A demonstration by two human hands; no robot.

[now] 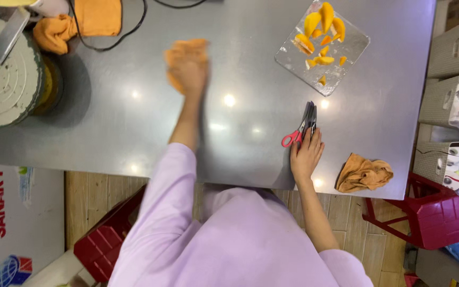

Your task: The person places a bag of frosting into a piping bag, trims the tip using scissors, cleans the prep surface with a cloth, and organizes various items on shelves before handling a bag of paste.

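Steel tabletop (107, 122) carries a white turntable (3, 79) at upper left and a tray of mango slices (322, 48) at upper right, while the left hand (187, 66), blurred, clamps an orange cloth (195, 47) and the right hand (306, 154) rests flat, fingers apart, touching red-handled scissors (301, 127) that it might nudge off the near edge.

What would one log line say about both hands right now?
left hand: on orange cloth, blurred | right hand: flat on table, touching scissors | mango slices: on board
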